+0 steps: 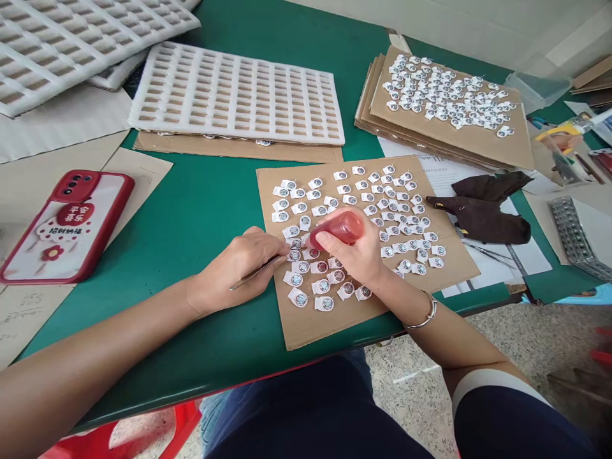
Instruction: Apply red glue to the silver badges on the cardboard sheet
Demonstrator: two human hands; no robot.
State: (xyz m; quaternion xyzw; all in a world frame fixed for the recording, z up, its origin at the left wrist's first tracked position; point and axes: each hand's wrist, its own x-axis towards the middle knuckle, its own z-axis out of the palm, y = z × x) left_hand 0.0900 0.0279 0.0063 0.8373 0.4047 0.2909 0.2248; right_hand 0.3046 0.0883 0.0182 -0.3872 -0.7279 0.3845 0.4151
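My left hand (pixel 241 264) is closed on metal tweezers (pixel 252 274), whose tips reach the left edge of a cardboard sheet (pixel 310 325). In my right hand (pixel 363 258) is a small squeeze bottle (pixel 343 227) of red liquid, tilted with its nozzle end down to the left. That end is close to the tweezer tips, over the small white tags with round dark-ringed discs (pixel 299 298). Several rows of these tags lie on the sheet. Which tag the nozzle touches, if any, I cannot tell.
White foam grid trays (pixel 239 95) lie at the back left. Stacked cardboard sheets (pixel 449 131) with more tags sit at the back right. A phone in a red case (pixel 71 223) lies left. Dark gloves (pixel 488 210) and another pair of tweezers (pixel 490 254) rest on papers at right.
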